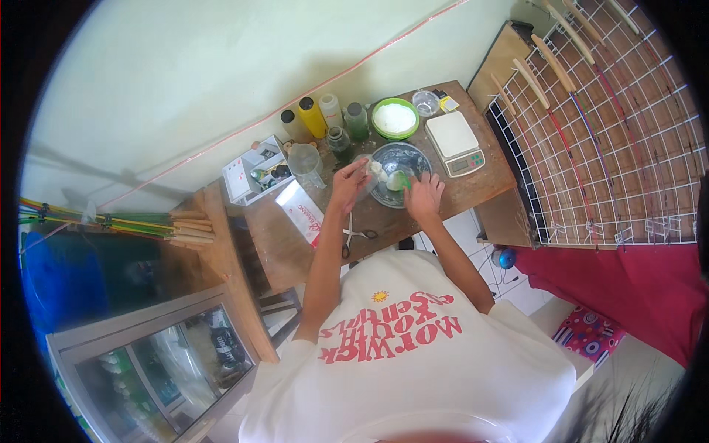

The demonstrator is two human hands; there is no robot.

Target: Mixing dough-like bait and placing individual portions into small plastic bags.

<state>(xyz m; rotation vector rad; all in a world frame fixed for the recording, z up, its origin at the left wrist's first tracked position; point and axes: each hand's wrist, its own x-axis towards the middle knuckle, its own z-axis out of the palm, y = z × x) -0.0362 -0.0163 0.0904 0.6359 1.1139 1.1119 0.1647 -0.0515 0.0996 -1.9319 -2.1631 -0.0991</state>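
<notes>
My left hand [350, 181] is pinched on a translucent plastic bag [371, 171] with white material at its mouth, held over the left side of a grey bowl [410, 157] on the wooden table. My right hand [424, 192] grips a green spoon or scoop [398, 182], its head inside that bowl, close beside the bag. Below my left hand, scissors [358, 234] lie near the front edge, and a white-and-red packet [298, 214] lies to the left. A green bowl [396, 134] of white powder stands behind the grey bowl.
A digital scale [453, 142] is at right. Bottles [312, 120], a clear jug [306, 166] and a box of small items [236, 179] line the back and left. A wire rack [605, 184] with handled rods flanks the right, a glass-doored cabinet [155, 362] the lower left.
</notes>
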